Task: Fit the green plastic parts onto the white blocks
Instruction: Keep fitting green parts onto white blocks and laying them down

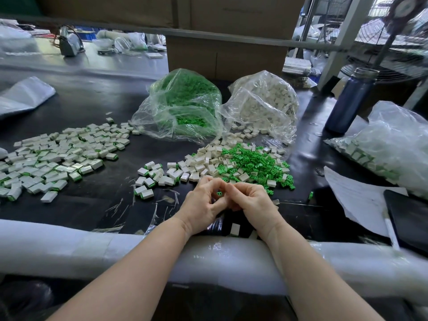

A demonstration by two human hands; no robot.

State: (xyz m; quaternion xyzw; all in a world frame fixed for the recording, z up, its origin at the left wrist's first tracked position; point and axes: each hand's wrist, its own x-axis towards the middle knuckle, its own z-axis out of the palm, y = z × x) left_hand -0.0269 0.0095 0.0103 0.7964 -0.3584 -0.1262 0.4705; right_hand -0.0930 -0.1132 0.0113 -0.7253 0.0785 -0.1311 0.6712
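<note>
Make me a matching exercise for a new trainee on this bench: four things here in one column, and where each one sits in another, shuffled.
Things:
1. bag of green parts
2. bag of white blocks
3. blue bottle
4. finished blocks

Places:
A. far right, by the fan
B. spread over the left of the table
C. centre back, left of the other bag
D. centre back, right of the other bag

Pairs: 1-C, 2-D, 3-A, 4-B
</note>
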